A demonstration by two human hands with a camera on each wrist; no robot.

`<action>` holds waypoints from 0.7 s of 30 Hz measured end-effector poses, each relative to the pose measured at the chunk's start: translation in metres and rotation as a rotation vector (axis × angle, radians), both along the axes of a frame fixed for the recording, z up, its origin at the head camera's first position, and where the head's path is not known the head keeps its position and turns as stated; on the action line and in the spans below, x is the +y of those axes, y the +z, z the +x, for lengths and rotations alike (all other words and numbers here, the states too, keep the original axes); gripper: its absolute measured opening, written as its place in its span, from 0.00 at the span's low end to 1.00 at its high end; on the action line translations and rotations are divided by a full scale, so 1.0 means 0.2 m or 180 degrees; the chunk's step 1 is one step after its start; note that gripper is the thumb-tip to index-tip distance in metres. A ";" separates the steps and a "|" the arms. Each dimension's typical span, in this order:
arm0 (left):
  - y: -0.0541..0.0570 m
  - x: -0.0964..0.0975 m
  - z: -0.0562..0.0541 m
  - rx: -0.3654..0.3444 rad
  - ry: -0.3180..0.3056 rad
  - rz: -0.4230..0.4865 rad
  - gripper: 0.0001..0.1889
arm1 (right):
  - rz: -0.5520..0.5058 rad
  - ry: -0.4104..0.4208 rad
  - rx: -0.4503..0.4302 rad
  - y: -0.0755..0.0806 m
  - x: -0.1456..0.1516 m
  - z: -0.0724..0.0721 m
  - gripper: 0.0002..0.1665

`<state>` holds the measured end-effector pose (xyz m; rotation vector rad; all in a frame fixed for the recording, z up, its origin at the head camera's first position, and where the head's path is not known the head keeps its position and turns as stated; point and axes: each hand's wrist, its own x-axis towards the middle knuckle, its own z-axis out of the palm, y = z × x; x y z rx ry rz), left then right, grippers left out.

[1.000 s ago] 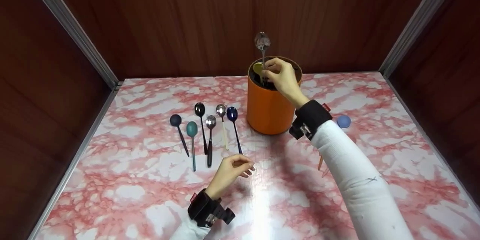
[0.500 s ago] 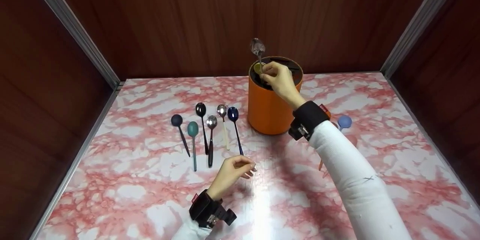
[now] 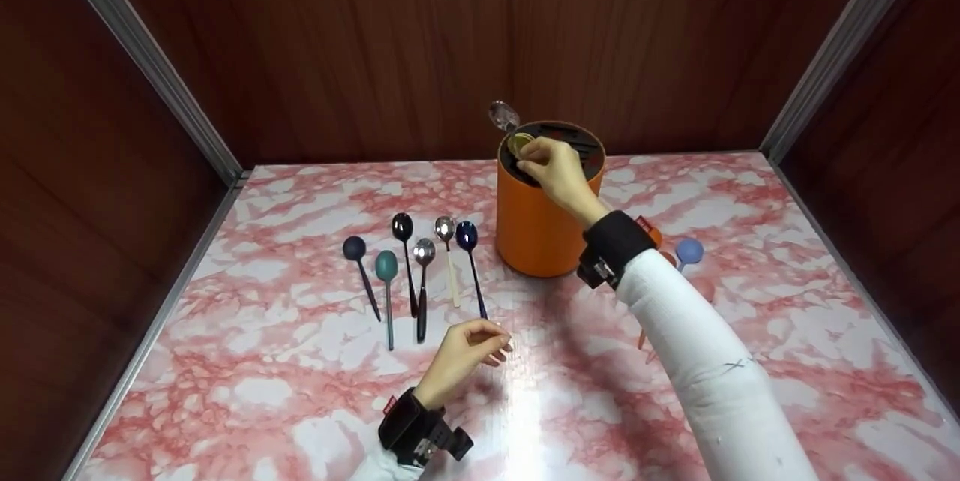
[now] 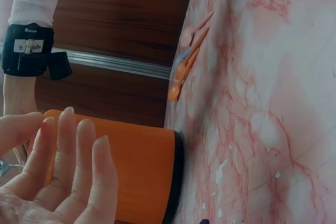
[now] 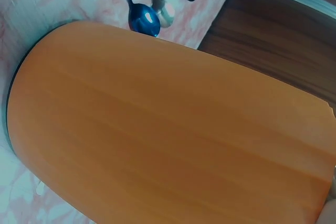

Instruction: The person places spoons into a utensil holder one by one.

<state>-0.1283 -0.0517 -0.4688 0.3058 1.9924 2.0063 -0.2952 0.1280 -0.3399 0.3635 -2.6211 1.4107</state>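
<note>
My right hand (image 3: 559, 169) is over the mouth of an upright orange cylindrical holder (image 3: 536, 237), pinching a shiny spoon (image 3: 504, 115) by its handle. That spoon's bowl points up and leans left past the rim; its lower end is hidden by the fingers and the holder. Close by the fingertips, a gold spoon (image 3: 520, 142) stands in the holder's slotted black top. My left hand (image 3: 466, 352) hovers low in front with fingers loosely bent, holding nothing; the left wrist view shows its palm (image 4: 68, 182). Just beyond it lies a dark blue spoon (image 3: 466, 237).
Left of the holder lie several more spoons, among them a teal one (image 3: 386, 267), a black one (image 3: 403, 227) and a navy one (image 3: 355, 248). To the right, partly behind my right arm, are a light blue spoon (image 3: 688, 251) and orange spoons (image 4: 176, 90). Wooden walls enclose the marbled table.
The shiny spoon has sunk lower and tilted further left, with my right hand moving slightly down along with it. The left hand has stayed nearly still.
</note>
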 end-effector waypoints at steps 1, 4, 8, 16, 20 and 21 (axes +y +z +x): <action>0.00 0.00 0.00 0.0001 -0.0005 -0.0005 0.13 | 0.0010 0.0000 -0.0001 0.00 0.00 0.00 0.12; -0.01 0.00 0.00 0.0013 -0.0005 -0.0007 0.13 | 0.0035 -0.0001 0.0060 -0.01 0.00 0.00 0.11; -0.01 -0.01 -0.01 -0.0003 0.0037 -0.0043 0.13 | 0.0047 -0.0036 0.0116 -0.01 0.01 0.00 0.10; -0.02 -0.03 -0.03 -0.0015 0.0091 -0.0065 0.13 | -0.0016 -0.0151 0.0206 0.00 0.04 0.02 0.10; -0.03 -0.04 -0.04 -0.0029 0.0119 -0.0067 0.14 | -0.0091 -0.0212 0.0308 0.02 0.04 0.03 0.09; -0.03 -0.04 -0.04 -0.0046 0.0131 -0.0064 0.14 | -0.0117 -0.0228 0.0335 0.02 0.04 0.04 0.09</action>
